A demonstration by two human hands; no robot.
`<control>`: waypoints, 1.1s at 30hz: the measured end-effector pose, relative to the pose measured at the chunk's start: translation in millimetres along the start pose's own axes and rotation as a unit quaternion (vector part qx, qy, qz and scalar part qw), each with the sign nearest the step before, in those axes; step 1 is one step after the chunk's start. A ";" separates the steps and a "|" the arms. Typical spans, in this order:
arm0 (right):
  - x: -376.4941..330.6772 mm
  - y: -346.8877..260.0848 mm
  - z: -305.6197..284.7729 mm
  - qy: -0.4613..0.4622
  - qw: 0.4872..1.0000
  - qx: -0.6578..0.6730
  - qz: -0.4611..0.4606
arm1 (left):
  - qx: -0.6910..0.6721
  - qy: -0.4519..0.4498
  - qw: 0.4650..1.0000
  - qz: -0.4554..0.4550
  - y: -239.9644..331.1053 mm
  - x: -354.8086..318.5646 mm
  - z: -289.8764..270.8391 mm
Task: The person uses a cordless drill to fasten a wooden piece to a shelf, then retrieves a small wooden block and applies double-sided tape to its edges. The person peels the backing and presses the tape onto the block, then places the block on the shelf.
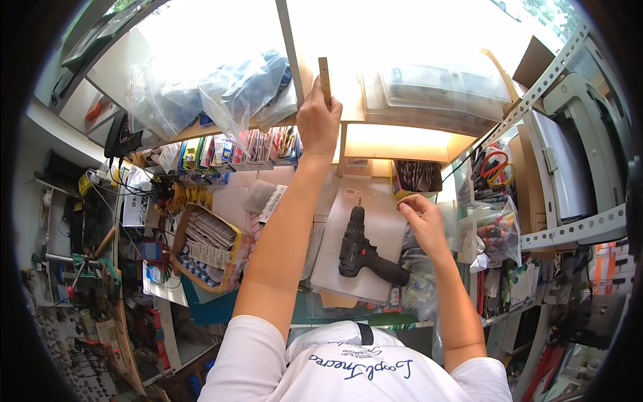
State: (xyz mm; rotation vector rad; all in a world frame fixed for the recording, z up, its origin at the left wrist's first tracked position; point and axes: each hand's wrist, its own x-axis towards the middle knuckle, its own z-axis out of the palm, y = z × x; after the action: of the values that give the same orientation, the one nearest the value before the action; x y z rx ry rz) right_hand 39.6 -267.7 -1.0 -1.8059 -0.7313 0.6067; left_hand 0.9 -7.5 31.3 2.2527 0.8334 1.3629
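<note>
Down at the bottom edge there's the white shirt, both bare forearms rising out of its sleeves. Just above it, the cluttered counter carries a pale board, and a black cordless drill lies flat on that board, chuck pointing away, handle angled out to the right. The right hand sits at the board's right edge, fingers curled in, pinching at something small near the edge; what it has, I cannot tell. It's close to the drill but not touching it. To the left of the board, a cardboard box of packets stands tilted on the counter, well apart from either hand. Further off, a row of colourful packets lines the shelf front. Higher up, the left hand is stretched far forward, closed around a thin wooden strip, held upright against the shelf edge, its top poking above the fingers. Beside it on the shelf lie clear plastic bags with blue cloth inside. Far right, red-handled scissors hang by the metal rack.
</note>
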 end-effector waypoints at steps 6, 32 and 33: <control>-13.0 12.2 -1.1 0.001 1.000 0.002 0.006 | -0.062 0.024 0.998 -0.022 13.9 -17.0 -6.7; -70.5 66.0 12.8 0.008 0.993 0.057 0.101 | -0.097 -0.116 0.987 -0.052 33.3 -9.1 16.1; -69.9 66.2 14.2 -0.002 0.993 0.053 0.101 | -0.100 -0.118 0.987 -0.052 30.9 -9.7 15.8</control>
State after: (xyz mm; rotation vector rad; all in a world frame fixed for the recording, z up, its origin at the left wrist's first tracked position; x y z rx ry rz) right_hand -5.3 -327.0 -63.7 -1.7934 -0.5120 0.7685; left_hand 20.5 -37.4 35.8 2.1307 0.6901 1.0573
